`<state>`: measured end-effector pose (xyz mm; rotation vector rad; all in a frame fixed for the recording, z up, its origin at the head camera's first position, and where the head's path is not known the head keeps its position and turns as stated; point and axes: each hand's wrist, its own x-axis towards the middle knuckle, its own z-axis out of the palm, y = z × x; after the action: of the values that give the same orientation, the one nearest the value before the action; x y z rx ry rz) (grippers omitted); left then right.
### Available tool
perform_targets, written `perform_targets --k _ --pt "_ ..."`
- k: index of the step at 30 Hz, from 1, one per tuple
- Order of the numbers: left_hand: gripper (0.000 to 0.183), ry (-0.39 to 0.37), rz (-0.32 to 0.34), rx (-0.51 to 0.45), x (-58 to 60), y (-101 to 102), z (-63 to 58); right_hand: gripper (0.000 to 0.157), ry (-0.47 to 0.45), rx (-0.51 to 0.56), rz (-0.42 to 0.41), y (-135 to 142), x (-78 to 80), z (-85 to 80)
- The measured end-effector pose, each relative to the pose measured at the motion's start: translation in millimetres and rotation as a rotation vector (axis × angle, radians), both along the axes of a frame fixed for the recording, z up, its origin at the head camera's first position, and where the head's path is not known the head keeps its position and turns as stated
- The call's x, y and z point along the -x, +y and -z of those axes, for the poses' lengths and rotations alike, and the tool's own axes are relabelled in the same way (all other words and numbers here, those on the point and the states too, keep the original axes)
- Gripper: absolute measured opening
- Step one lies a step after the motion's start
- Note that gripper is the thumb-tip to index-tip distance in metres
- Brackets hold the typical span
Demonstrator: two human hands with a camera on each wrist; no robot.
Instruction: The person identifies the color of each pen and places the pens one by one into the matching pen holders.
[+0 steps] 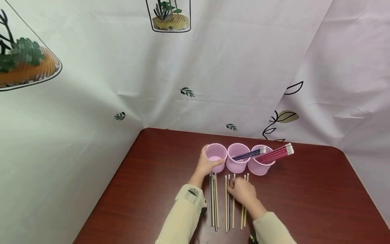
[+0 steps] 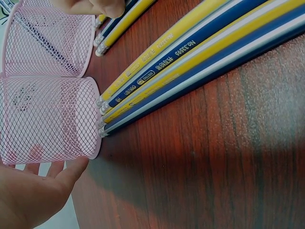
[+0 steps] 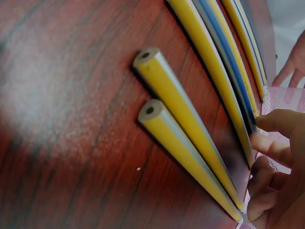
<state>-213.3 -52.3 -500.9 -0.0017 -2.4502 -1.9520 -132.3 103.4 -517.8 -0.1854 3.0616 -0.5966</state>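
Observation:
My left hand (image 1: 208, 162) holds the left pink mesh pencil cup (image 1: 216, 149) around its side; no pencils show in that cup. In the left wrist view the fingers (image 2: 66, 174) curve against the mesh. My right hand (image 1: 242, 191) is over the middle group of pencils, its thumb and index fingertip at either side of a blue pencil (image 3: 233, 71) near its eraser end. A yellow pencil (image 3: 209, 57) lies beside it. Two more yellow pencils (image 3: 181, 114) lie nearer the right wrist. Several blue and yellow pencils (image 2: 190, 52) lie before the left cup.
The middle pink cup (image 1: 237, 166) holds dark blue pencils (image 1: 248, 154). Red pencils (image 1: 275, 154) lean out of the right pink cup (image 1: 259, 168). The cups stand in a row on a brown wooden table (image 1: 158, 162), with a printed cloth (image 1: 213, 67) hanging behind.

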Motion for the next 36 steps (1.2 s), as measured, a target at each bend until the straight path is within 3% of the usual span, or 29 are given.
perform_targets --k 5,10,22,36 --pt "0.096 -0.004 0.002 -0.004 0.2 -0.6 -0.1 0.022 -0.037 -0.038 0.039 -2.5 1.2 -0.5" --pt "0.096 -0.001 0.003 -0.015 0.4 -0.5 0.1 0.026 -0.015 -0.083 0.06 -5.0 0.8 2.5" --pt "0.095 0.002 0.003 -0.017 -0.2 0.6 0.1 0.031 -0.038 -0.067 0.092 -11.8 -1.3 0.1" --pt "0.095 -0.002 0.006 -0.026 0.5 -1.6 2.1 0.027 0.026 0.128 0.13 -5.3 1.4 -38.7"
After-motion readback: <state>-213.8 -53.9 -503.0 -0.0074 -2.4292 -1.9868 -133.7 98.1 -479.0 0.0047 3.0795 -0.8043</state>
